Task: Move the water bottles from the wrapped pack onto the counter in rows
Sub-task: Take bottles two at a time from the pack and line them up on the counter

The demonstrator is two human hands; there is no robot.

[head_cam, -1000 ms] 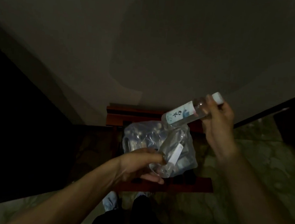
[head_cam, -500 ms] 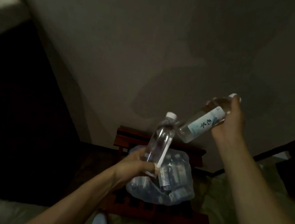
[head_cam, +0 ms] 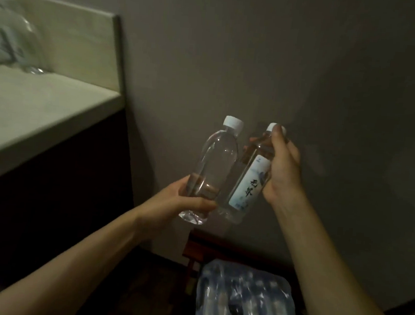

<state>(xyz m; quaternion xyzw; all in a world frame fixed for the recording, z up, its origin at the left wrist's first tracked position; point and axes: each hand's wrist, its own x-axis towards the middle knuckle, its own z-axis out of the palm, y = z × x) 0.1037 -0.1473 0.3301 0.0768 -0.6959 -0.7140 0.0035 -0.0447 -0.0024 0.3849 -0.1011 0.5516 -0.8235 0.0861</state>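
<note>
Two bottles aloft: left hand point(head_cam: 173, 204) fingers grip clear bottle point(head_cam: 210, 167), right hand point(head_cam: 283, 170) fingers grip labelled bottle point(head_cam: 247, 185).

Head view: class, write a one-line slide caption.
Left hand and right hand each grip a water bottle above the wrapped pack, beside the counter.

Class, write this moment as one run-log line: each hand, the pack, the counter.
left hand: grips clear bottle | right hand: grips labelled bottle | wrapped pack: below, on stool | counter: left, bottles blurred
</note>
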